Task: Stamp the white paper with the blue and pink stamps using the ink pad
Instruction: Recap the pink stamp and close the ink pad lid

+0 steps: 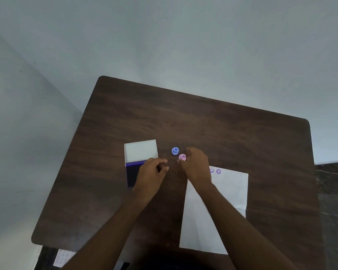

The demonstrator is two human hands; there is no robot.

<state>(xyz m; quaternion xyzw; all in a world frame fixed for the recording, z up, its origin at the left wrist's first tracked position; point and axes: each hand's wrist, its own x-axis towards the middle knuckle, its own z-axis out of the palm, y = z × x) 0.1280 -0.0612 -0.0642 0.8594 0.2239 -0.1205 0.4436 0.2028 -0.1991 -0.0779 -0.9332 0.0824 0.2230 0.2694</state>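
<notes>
Landmark: the open ink pad, a flat rectangular case w/ dark blue-violet pad and pale lid swung up behind it, lying on the dark brown wooden table.

Left hand: over the near right part of the ink pad, covering it in part; fingers loosely curled, thumb and forefinger close together. Whether it pinches anything or touches the pad, I cannot tell; nothing shows in it.

Right hand: to the right of the ink pad, fingers bent round the small pink round plastic stamp, which stands upright on the table. Fingertips at or touching the stamp; a firm grip vs. mere contact not clear.

Small blue round plastic stamp: upright, free of both hands, between ink pad lid and pink stamp, just beside the latter.

White rectangular paper sheet: well right of the ink pad and nearer the person, partly under the right forearm. Two violet prints, a smiley face and a flower-like face, sit side by side at its far edge.

Step in hand, as I judge it: two marks are made, and the right hand is either taking up or setting down the pink stamp.

Next move, if more prints are wanted: lift stamp, press face-down on the pad, so left hand must clear it, then set it on bare paper beside the prints.
</notes>
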